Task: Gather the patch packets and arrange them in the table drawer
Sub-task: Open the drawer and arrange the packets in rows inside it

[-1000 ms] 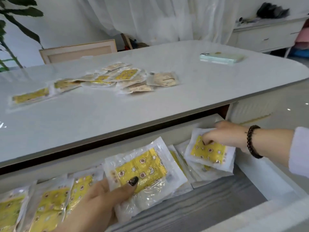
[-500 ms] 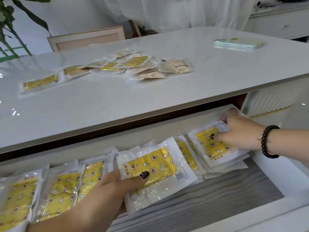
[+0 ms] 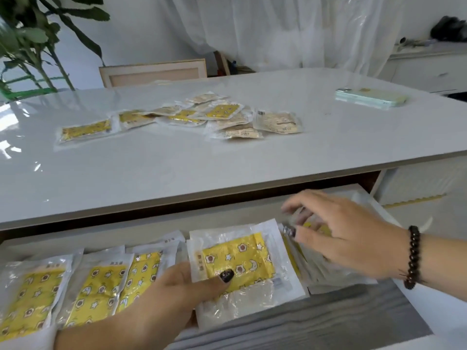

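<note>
Several patch packets (image 3: pixel 83 281) lie in the open drawer (image 3: pixel 328 314); more sit scattered on the tabletop (image 3: pixel 227 157). They look light, floppy and slick, so I'd pinch the sealed edges. My left hand (image 3: pixel 177 291) grips one packet (image 3: pixel 240 263), thumb on top. My right hand (image 3: pixel 338 233) hovers spread over the right-hand stack, blurred, probably holding nothing.

Bare drawer floor (image 3: pixel 341 322) lies open in front of the packets (image 3: pixel 96 286) (tabletop edge (image 3: pixel 227 195) overhangs behind).
</note>
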Demonstrator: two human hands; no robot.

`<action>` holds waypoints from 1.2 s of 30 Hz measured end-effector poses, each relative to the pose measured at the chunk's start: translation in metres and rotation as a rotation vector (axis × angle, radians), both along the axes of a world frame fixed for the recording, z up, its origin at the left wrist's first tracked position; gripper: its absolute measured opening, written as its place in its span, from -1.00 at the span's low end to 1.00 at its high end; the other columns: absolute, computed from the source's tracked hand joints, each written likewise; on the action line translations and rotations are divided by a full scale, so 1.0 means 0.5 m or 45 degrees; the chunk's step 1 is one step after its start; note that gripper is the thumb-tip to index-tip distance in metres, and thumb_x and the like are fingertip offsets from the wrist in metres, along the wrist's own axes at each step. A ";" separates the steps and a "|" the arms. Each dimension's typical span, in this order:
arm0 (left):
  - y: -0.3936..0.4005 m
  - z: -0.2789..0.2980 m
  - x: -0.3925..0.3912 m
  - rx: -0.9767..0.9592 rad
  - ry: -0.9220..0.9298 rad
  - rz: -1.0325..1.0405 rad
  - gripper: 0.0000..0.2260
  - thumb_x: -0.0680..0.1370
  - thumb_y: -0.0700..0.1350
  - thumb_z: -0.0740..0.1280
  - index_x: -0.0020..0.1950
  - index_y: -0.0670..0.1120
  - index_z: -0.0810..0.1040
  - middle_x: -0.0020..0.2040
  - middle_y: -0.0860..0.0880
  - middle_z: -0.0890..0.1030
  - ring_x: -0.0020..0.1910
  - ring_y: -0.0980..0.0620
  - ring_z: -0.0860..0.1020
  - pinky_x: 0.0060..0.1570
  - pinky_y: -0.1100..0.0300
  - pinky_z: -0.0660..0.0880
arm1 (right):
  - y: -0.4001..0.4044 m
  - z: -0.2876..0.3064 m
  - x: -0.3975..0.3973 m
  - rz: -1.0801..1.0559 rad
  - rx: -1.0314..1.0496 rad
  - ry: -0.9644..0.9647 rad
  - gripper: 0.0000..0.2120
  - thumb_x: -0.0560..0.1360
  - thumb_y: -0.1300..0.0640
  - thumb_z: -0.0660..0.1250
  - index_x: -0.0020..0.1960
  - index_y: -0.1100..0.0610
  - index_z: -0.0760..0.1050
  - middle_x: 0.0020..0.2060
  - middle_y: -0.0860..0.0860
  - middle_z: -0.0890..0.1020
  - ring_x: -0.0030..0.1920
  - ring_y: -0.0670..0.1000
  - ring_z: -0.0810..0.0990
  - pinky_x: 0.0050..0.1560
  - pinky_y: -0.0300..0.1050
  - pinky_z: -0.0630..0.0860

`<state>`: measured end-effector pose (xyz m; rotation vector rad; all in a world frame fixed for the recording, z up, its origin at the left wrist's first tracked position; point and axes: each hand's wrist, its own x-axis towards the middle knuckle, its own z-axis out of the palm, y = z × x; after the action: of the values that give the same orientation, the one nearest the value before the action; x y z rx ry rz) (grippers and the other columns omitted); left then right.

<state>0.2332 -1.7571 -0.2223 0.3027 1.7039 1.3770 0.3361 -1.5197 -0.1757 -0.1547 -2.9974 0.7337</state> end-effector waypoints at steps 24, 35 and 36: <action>0.147 -0.003 -0.041 -0.090 0.170 0.245 -0.35 0.34 -0.23 0.57 0.35 -0.13 0.35 -0.08 -0.15 0.69 -0.15 -0.05 0.70 -0.09 0.14 0.63 | -0.018 -0.022 -0.017 -0.522 -0.826 -0.445 -0.72 0.51 0.37 0.23 0.20 0.18 0.46 -0.39 0.14 0.60 -0.51 0.03 0.59 -0.51 -0.20 0.50; 0.147 -0.001 -0.013 -0.128 0.389 0.218 -0.40 0.28 -0.26 0.60 0.24 -0.04 0.43 -0.04 0.02 0.67 -0.17 0.13 0.69 -0.05 0.13 0.63 | -0.026 -0.023 -0.006 -0.278 -0.321 -0.434 -0.68 0.53 0.21 0.21 0.25 0.04 0.52 -0.22 -0.12 0.60 -0.32 -0.06 0.69 -0.32 -0.24 0.61; 0.148 -0.003 -0.015 -0.137 0.395 0.241 -0.45 0.27 -0.25 0.61 0.17 -0.05 0.47 -0.06 0.00 0.67 -0.16 0.10 0.69 -0.03 0.08 0.63 | -0.029 -0.023 -0.004 -0.208 -0.217 -0.418 -0.70 0.53 0.20 0.20 0.21 0.04 0.55 -0.22 -0.12 0.60 -0.31 -0.11 0.66 -0.31 -0.29 0.58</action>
<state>0.2259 -1.6829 -0.2236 0.3134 2.1002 1.4232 0.3341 -1.5344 -0.1870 -0.5742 -3.1635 1.0350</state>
